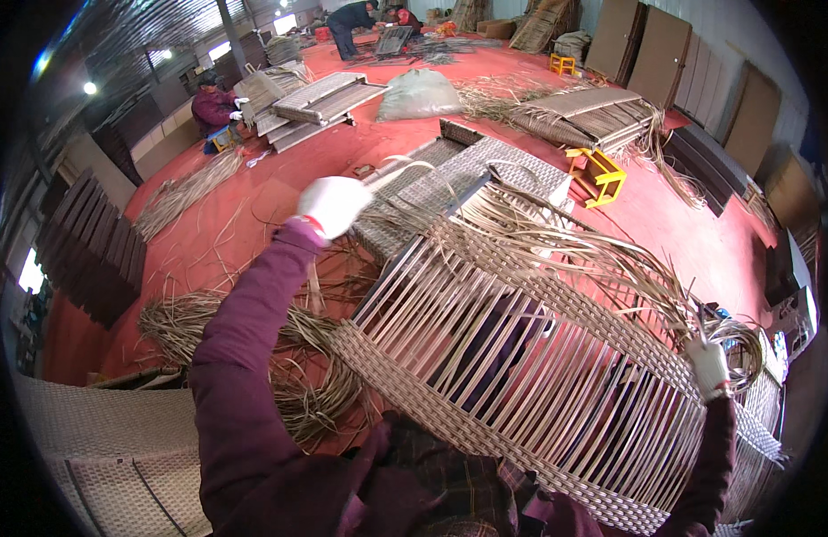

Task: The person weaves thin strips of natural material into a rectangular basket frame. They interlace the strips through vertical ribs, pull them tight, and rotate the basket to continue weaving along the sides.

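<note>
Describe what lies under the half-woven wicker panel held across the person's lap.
Through the gaps between the strips of the half-woven wicker panel, dark clothing shows, with red floor and a loose rattan strand bundle at its left edge. The woven bands hide the rest.

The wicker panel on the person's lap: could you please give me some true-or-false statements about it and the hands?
1. Both hands wear white gloves. True: left hand, right hand.
2. The panel is fully woven. False: its middle shows bare upright strips.
3. The left hand is raised at the panel's far end. True.
4. The floor is blue. False: it is red.
5. The stool is yellow. True.
</note>
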{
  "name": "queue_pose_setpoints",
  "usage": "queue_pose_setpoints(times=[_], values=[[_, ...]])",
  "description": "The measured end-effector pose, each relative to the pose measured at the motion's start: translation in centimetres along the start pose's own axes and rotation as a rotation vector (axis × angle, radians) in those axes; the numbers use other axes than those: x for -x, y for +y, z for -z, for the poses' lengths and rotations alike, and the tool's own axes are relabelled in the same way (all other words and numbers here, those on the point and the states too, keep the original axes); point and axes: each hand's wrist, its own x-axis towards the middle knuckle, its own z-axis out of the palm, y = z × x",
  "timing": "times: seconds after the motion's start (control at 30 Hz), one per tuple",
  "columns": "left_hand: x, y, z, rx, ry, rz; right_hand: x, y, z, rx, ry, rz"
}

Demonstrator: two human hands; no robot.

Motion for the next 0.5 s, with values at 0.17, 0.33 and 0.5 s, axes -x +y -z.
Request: queue_pose_setpoints(times=[0.17, 0.33, 0.5], values=[[-3.1, 18.0, 8.8, 0.518, -0.075, -0.715, 8.9, -21.3, -12.0, -0.396, -0.331, 0.272], [-0.9, 22.5, 11.4, 0.878, 0.087, -0.748, 13.6, -26.5, -16.1, -0.214, -0.607, 0.614], [-1.1, 19.6, 9.7, 1.093, -0.053, -0.663, 10.0, -18.4, -12.0, 0.177, -0.276, 0.826]])
